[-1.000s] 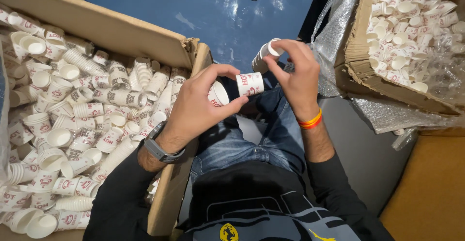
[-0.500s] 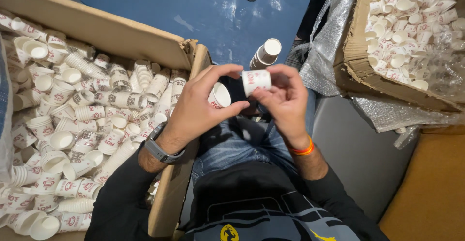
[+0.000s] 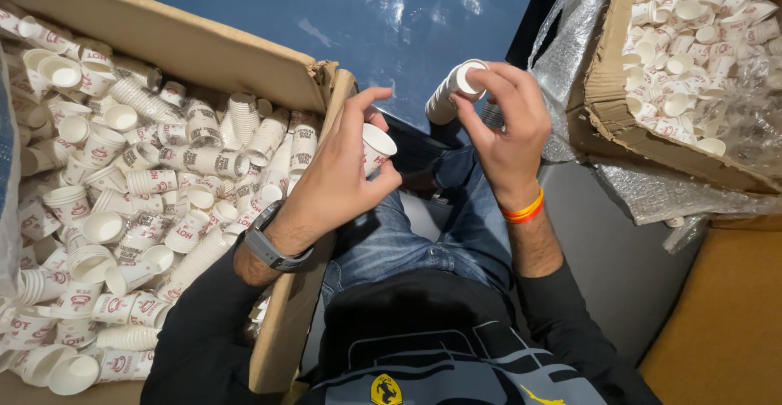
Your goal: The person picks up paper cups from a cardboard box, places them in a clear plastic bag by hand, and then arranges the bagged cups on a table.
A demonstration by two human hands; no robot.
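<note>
Risk of crushing or dropping: left hand (image 3: pixel 338 181) fingers pinching single paper cup (image 3: pixel 375 148) just right of cardboard box (image 3: pixel 318 87); right hand (image 3: pixel 505 124) fingertips clamped on nested cup stack (image 3: pixel 454 91), farther right, prone to slipping apart.

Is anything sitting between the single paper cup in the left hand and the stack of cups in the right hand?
Nothing visible does. The small white paper cup in the left hand and the nested stack of white paper cups in the right hand are apart, with only open air over the person's lap between them.
</note>
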